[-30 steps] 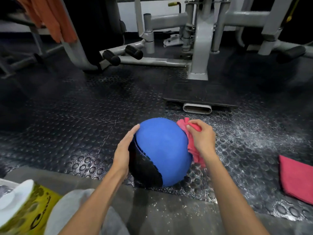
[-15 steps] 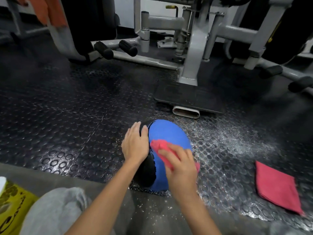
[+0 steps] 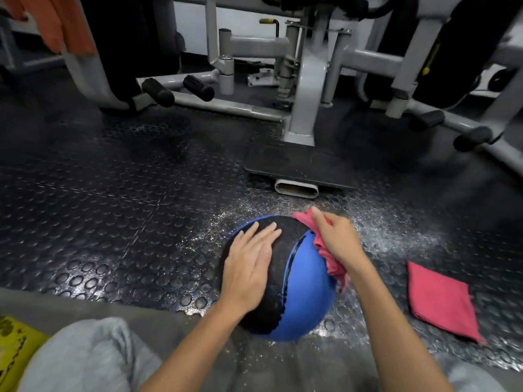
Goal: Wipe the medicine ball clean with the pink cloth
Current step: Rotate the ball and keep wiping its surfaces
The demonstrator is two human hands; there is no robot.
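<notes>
A blue and black medicine ball (image 3: 302, 295) sits on the studded rubber floor in front of me. My left hand (image 3: 249, 267) lies flat on its black panel with straight fingers. My right hand (image 3: 336, 241) grips a crumpled pink cloth (image 3: 328, 258) and presses it against the ball's upper right side, on the blue part. Most of the cloth is bunched under my palm, and its lower end hangs down beside the ball.
A second pink cloth (image 3: 441, 304) lies folded on the floor to the right. A grey gym machine frame (image 3: 305, 89) with a black footplate (image 3: 300, 168) stands beyond the ball. A yellow container (image 3: 14, 352) sits at the lower left, next to my grey-clad knee (image 3: 85, 357).
My right hand has carried the pink cloth from the ball's near face up to its upper right side. The ball has turned, showing more black panel, and my left hand now lies flat on top.
</notes>
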